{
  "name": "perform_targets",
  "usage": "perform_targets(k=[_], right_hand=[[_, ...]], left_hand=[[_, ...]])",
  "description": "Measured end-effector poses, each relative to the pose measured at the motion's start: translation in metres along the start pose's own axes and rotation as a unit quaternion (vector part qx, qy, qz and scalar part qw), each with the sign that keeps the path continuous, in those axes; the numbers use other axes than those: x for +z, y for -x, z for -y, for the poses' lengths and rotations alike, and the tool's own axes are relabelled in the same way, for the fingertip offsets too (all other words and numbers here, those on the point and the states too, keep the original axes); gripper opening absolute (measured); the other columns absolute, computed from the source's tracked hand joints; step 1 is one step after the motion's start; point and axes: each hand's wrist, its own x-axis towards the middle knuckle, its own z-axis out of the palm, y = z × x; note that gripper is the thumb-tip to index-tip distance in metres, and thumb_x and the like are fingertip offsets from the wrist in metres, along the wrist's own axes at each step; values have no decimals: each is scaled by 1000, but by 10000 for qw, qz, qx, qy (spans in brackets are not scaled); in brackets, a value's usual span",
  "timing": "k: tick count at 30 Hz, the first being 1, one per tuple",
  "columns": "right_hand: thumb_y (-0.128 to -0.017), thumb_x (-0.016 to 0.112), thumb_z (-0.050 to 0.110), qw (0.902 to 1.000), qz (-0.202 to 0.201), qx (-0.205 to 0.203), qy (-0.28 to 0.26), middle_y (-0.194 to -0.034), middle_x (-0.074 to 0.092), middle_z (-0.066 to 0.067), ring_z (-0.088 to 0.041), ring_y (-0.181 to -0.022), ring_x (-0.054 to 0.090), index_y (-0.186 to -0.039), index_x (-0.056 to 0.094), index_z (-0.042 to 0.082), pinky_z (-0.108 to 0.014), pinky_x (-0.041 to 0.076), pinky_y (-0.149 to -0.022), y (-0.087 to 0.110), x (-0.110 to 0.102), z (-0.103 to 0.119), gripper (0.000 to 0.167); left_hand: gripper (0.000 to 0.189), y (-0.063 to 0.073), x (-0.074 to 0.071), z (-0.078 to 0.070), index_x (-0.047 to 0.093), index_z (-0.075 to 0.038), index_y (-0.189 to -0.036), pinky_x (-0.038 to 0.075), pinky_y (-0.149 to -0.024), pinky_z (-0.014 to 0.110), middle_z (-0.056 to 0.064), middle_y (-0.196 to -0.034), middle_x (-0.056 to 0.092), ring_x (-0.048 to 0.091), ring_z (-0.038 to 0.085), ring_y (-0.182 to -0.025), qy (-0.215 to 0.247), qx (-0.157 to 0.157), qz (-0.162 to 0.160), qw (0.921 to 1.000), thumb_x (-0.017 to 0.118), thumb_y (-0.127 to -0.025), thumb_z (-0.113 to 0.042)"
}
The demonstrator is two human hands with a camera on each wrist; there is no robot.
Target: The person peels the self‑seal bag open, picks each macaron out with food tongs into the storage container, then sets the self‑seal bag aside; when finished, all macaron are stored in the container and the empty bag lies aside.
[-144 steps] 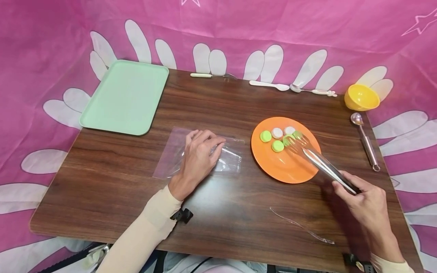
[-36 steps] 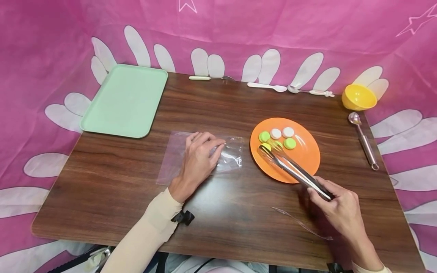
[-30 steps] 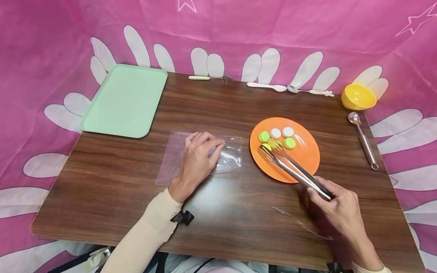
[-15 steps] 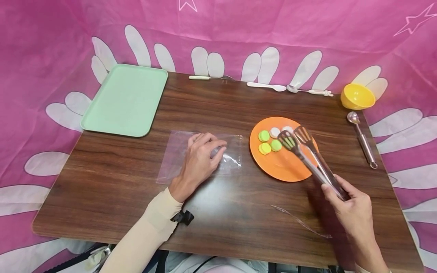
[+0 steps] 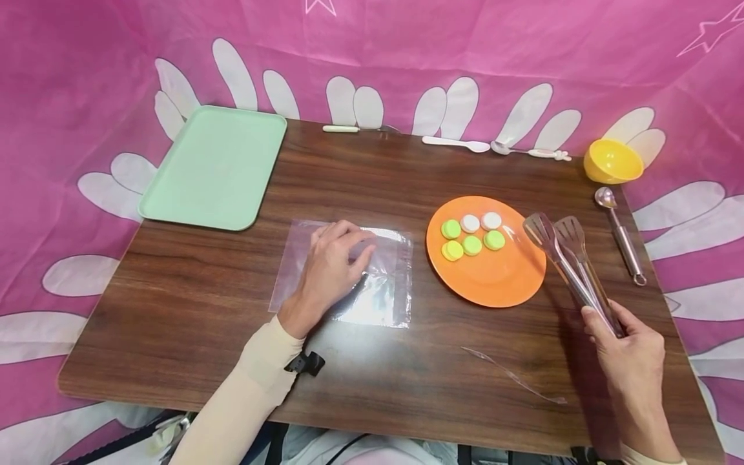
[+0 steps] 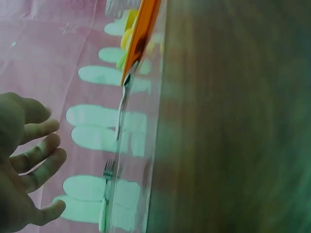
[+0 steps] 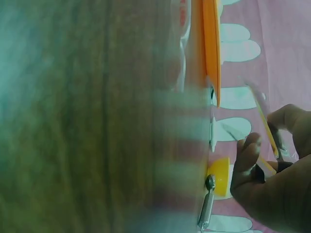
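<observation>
My right hand (image 5: 630, 355) grips metal tongs (image 5: 587, 284) by the handle end. Their slotted tips stand apart with nothing between them, just right of the orange plate (image 5: 494, 287). Several small macaron-like discs sit toward the plate's back left: white (image 5: 491, 221), green (image 5: 472, 245), and a yellow one (image 5: 452, 250). A clear plastic bag (image 5: 372, 303) lies flat left of the plate. Over it hovers my left hand (image 5: 331, 268), fingers loosely bent and holding nothing; the left wrist view shows those fingers (image 6: 41, 158) spread apart.
A green tray (image 5: 212, 168) stands at the back left. Along the back edge lie a fork (image 5: 343, 129), a white spoon (image 5: 456, 143) and another spoon (image 5: 529, 152). A yellow bowl (image 5: 613, 161) and a scoop (image 5: 622, 239) are at right; a clear strip (image 5: 511, 374) lies in front.
The yellow disc, absent from the plate in the earliest frame, now sits there. My right hand has drawn the tongs right, off the plate. The bag spreads wider as my left hand shifts left.
</observation>
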Motion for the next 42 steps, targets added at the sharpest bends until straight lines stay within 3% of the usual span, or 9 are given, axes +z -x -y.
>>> perform_targets(k=[4,6,9,11,14,21,31,35,42], right_hand=[[-97,78,32,9977,58,76,678,-61,53,40,13,-62,50,-140,71,5,-10,40,-60,-4,-4,-6,51],[-97,77,36,9937,118,34,1110,-67,63,27,10,-66,46,-140,70,7,-16,38,-65,-7,-6,-8,51],[-98,76,39,9871,241,-38,1582,-91,79,-8,-6,-77,55,-141,69,8,-24,36,-70,-10,-8,-12,54],[-98,75,40,9837,338,-138,1760,-109,74,-31,-24,-86,63,-142,67,7,-29,37,-72,-11,-7,-14,55],[-98,74,43,9786,517,-236,1978,-118,70,-38,-50,-103,63,-143,64,4,-38,40,-73,-12,-8,-16,60],[-102,67,45,9735,553,-204,2211,-130,65,-41,-65,-117,58,-141,62,-2,-68,43,-89,-10,-10,-18,61],[-99,69,55,9579,1095,-313,2634,-91,74,-25,-52,-91,66,-115,65,-6,-49,45,-70,-19,-18,-21,63],[-100,65,58,9440,1453,-494,2920,-98,70,-33,-55,-89,64,-111,60,-7,-54,48,-71,-24,-18,-22,66],[-102,60,60,9346,1830,-431,3021,-117,62,-46,-66,-99,61,-125,52,-12,-63,50,-77,-26,-24,-21,77]], left_hand=[[25,-2,-11,8,79,-8,-122,45,-111,64,14,-117,75,70,35,-116,-274,-588,395,9971,73,-99,-16],[33,-1,-16,12,75,-10,-132,42,-113,68,16,-130,69,63,37,-129,-553,-949,908,9898,72,-101,-21],[54,5,-22,17,61,-15,-150,32,-121,74,17,-155,54,46,40,-150,-976,-1306,1981,9665,74,-101,-34],[69,9,-25,19,51,-18,-159,24,-124,78,17,-168,40,33,41,-159,-1182,-1380,2600,9484,76,-99,-41],[84,11,-26,21,42,-21,-165,15,-126,81,17,-176,26,23,42,-164,-1309,-1333,3071,9332,80,-95,-47],[89,11,-29,22,38,-23,-167,9,-125,83,17,-179,19,18,41,-167,-1425,-1458,3331,9206,82,-94,-47],[91,11,-33,22,34,-24,-169,8,-125,83,17,-180,17,15,40,-168,-1420,-1627,3358,9168,81,-94,-48],[91,12,-34,23,35,-23,-169,8,-125,83,18,-179,18,14,40,-168,-1367,-1629,3296,9199,82,-94,-47],[91,12,-33,23,37,-22,-168,8,-125,84,19,-178,20,16,41,-167,-1352,-1565,3259,9225,82,-93,-46]])
